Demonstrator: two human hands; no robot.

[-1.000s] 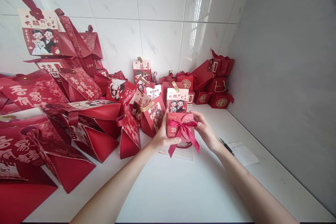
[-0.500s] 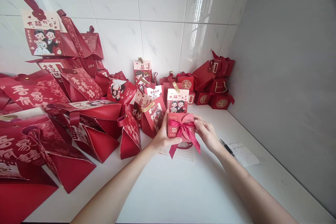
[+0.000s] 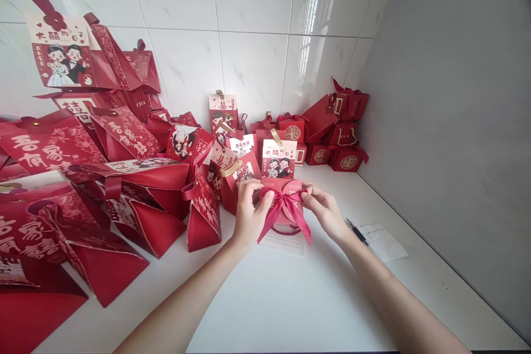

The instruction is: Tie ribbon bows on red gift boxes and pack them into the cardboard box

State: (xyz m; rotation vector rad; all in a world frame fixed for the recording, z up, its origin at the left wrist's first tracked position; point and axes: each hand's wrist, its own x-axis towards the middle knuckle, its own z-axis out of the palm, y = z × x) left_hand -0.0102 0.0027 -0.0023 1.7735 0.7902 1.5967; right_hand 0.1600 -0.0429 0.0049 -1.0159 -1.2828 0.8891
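A small red gift box (image 3: 286,215) stands on a lined sheet of paper (image 3: 282,241) on the white counter. A red ribbon bow (image 3: 284,206) is tied on its front, with two tails hanging down. My left hand (image 3: 249,211) pinches the bow's left loop. My right hand (image 3: 324,209) pinches the right loop. Both hands are closed on the ribbon, one on each side of the box. A dark red cord handle shows just under the box.
Many red gift bags (image 3: 124,177) with white characters and cartoon couples crowd the left and back of the counter (image 3: 290,310). More red boxes (image 3: 340,144) are stacked in the far right corner. A black pen (image 3: 357,230) and a paper slip (image 3: 384,241) lie beside my right wrist.
My left hand moved from gripping the box's left side up to the bow's left loop. My right hand stayed at the right loop. The bow's loops are now pulled outward.
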